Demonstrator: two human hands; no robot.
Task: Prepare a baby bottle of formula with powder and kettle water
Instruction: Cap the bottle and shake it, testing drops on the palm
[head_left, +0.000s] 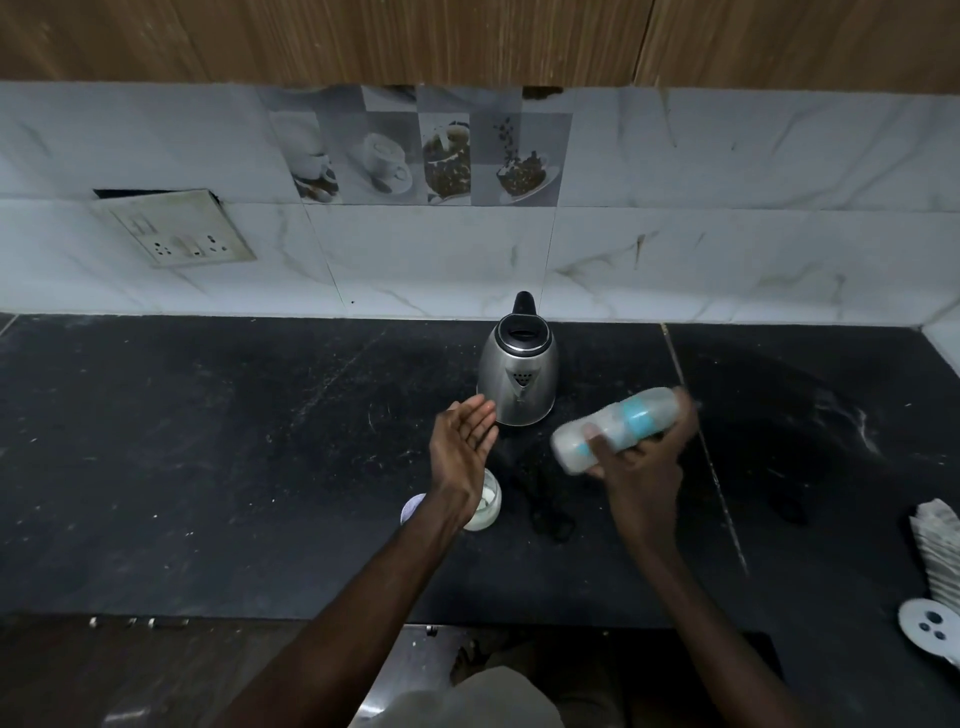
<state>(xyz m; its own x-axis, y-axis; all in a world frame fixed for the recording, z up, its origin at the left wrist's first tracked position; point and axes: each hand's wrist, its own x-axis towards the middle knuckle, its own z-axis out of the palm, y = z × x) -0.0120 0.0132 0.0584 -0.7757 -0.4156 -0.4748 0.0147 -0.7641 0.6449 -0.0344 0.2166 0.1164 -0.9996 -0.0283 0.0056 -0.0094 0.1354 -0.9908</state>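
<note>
My right hand grips a baby bottle with blue markings, tilted almost flat above the black counter; the bottle is blurred and looks milky inside. My left hand hovers open, palm turned toward the bottle, just left of it and holding nothing. A steel kettle with a black lid and handle stands on the counter behind both hands. Under my left wrist sits a small jar of white powder, partly hidden, with a pale round lid lying beside it.
A black cord lies on the counter between my forearms. At the right edge are a folded cloth and a white round plug-like object. A wall socket plate is on the tiled backsplash at left.
</note>
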